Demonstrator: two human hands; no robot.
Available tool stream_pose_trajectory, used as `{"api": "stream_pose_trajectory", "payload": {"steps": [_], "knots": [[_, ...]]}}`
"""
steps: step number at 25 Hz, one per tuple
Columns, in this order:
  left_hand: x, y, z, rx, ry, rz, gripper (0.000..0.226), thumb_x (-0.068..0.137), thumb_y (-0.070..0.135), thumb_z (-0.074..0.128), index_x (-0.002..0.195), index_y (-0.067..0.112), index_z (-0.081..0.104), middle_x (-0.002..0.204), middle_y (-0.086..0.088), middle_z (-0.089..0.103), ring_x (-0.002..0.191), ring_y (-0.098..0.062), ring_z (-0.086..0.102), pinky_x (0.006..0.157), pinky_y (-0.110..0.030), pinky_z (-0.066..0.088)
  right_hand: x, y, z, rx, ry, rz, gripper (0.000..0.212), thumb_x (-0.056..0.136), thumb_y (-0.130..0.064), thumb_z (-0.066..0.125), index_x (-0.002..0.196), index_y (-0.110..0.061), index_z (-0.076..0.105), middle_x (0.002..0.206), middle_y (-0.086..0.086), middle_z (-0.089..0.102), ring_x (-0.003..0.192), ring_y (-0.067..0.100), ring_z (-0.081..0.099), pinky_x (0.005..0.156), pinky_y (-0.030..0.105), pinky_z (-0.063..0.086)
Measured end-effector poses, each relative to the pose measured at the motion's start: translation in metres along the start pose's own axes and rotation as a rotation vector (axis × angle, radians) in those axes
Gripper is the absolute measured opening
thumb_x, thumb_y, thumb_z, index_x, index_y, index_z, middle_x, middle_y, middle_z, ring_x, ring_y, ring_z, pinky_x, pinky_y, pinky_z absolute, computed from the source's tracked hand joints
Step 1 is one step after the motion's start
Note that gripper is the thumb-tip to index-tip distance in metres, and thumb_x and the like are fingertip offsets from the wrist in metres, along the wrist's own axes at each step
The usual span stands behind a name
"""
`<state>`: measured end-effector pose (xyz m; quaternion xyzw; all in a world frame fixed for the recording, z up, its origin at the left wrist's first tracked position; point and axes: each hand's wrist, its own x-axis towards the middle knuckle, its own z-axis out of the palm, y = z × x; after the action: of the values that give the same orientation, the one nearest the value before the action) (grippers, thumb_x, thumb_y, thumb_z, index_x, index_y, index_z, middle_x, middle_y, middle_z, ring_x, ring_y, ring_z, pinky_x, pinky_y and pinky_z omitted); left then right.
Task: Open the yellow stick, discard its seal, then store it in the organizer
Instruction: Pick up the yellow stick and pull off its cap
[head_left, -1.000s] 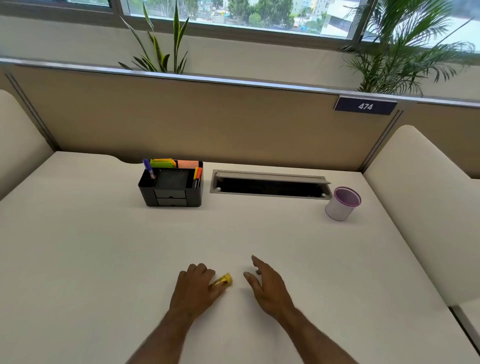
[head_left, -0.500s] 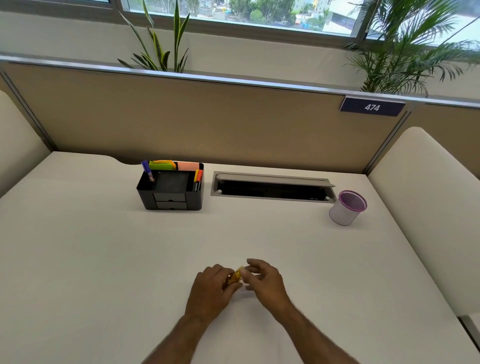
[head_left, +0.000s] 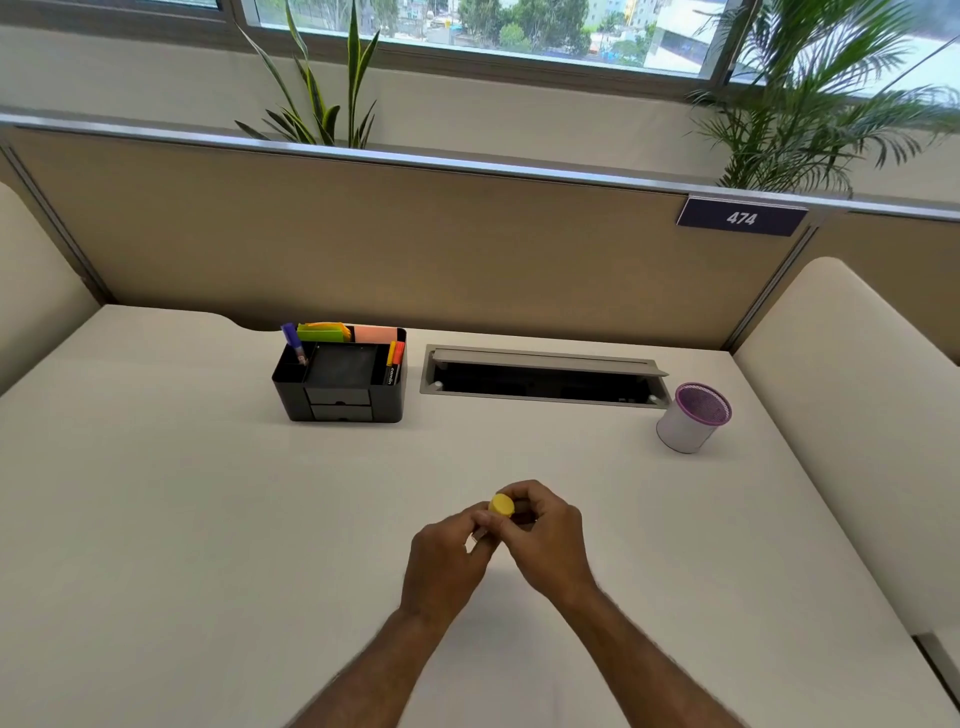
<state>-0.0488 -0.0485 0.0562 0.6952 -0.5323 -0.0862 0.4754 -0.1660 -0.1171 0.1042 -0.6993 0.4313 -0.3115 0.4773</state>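
The yellow stick (head_left: 502, 504) is lifted above the white desk, its round yellow end facing the camera. Both hands hold it: my left hand (head_left: 448, 556) grips its lower part, my right hand (head_left: 543, 535) wraps around the upper end. Most of the stick's body is hidden by the fingers, and no seal can be made out. The black organizer (head_left: 340, 382) stands at the back left of the desk, with pens, markers and coloured sticky notes in it.
A white cup with a purple rim (head_left: 693, 423) stands at the back right. A grey cable tray (head_left: 540, 375) with its lid raised is sunk into the desk between organizer and cup. Cream partitions flank the desk (head_left: 182, 519) on both sides.
My left hand picked the stick up off the desk. My right hand came over and closed on it. The stick now points its end toward the camera.
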Motion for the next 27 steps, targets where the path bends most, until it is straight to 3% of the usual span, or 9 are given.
{"api": "stream_pose_trajectory", "payload": {"steps": [4, 8, 14, 18, 21, 24, 27], "knots": [[0.002, -0.003, -0.001, -0.055, -0.025, -0.002, 0.024, 0.085, 0.033, 0.068, 0.105, 0.022, 0.072, 0.088, 0.002, 0.078, 0.069, -0.015, 0.071, 0.059, -0.034, 0.059, 0.002, -0.002, -0.003, -0.082, -0.012, -0.038, 0.024, 0.075, -0.027, 0.084, 0.091, -0.017, 0.069, 0.079, -0.005, 0.075, 0.074, 0.009, 0.072, 0.067, 0.021, 0.059], [-0.001, -0.004, -0.004, -0.091, -0.046, 0.004, 0.027, 0.085, 0.035, 0.068, 0.108, 0.022, 0.072, 0.091, 0.003, 0.078, 0.074, -0.011, 0.071, 0.064, -0.032, 0.06, 0.001, -0.004, -0.004, -0.088, -0.06, -0.018, 0.024, 0.077, -0.025, 0.082, 0.093, -0.02, 0.064, 0.077, -0.005, 0.075, 0.071, 0.009, 0.073, 0.063, 0.018, 0.056], [-0.004, -0.006, -0.008, -0.133, -0.06, -0.027, 0.031, 0.084, 0.035, 0.066, 0.114, 0.026, 0.07, 0.097, 0.007, 0.077, 0.08, -0.006, 0.071, 0.069, -0.027, 0.058, 0.003, -0.004, 0.0, -0.088, -0.077, 0.03, 0.027, 0.072, -0.027, 0.086, 0.091, -0.022, 0.067, 0.084, -0.004, 0.077, 0.08, 0.01, 0.074, 0.076, 0.03, 0.063], [-0.002, -0.005, -0.008, -0.167, -0.031, -0.097, 0.03, 0.082, 0.033, 0.071, 0.11, 0.023, 0.071, 0.097, 0.015, 0.074, 0.087, -0.001, 0.069, 0.075, -0.022, 0.057, 0.005, -0.011, -0.001, 0.094, 0.068, 0.028, 0.026, 0.073, -0.023, 0.086, 0.095, -0.019, 0.071, 0.091, -0.004, 0.077, 0.089, 0.011, 0.073, 0.08, 0.028, 0.06], [0.0, -0.01, -0.009, -0.159, 0.007, -0.159, 0.034, 0.081, 0.025, 0.078, 0.113, 0.019, 0.07, 0.102, 0.019, 0.069, 0.093, 0.001, 0.067, 0.081, -0.018, 0.054, 0.011, -0.011, -0.006, 0.318, 0.16, 0.116, 0.039, 0.075, -0.014, 0.084, 0.112, -0.014, 0.073, 0.102, 0.001, 0.077, 0.096, 0.015, 0.073, 0.084, 0.03, 0.059], [0.003, -0.015, -0.012, -0.157, 0.041, -0.215, 0.035, 0.08, 0.02, 0.079, 0.113, 0.015, 0.07, 0.103, 0.013, 0.071, 0.093, -0.003, 0.068, 0.083, -0.018, 0.054, 0.015, 0.0, -0.007, 0.085, 0.129, 0.143, 0.044, 0.078, -0.012, 0.081, 0.12, -0.016, 0.069, 0.107, -0.003, 0.074, 0.094, 0.012, 0.071, 0.083, 0.02, 0.056], [0.006, -0.019, -0.014, -0.162, 0.056, -0.272, 0.032, 0.08, 0.019, 0.079, 0.11, 0.015, 0.071, 0.099, 0.009, 0.074, 0.09, -0.004, 0.069, 0.081, -0.017, 0.054, 0.012, 0.016, 0.0, -0.192, 0.045, 0.194, 0.038, 0.073, -0.017, 0.084, 0.107, -0.019, 0.069, 0.094, -0.001, 0.074, 0.08, 0.01, 0.07, 0.071, 0.017, 0.053]]}}
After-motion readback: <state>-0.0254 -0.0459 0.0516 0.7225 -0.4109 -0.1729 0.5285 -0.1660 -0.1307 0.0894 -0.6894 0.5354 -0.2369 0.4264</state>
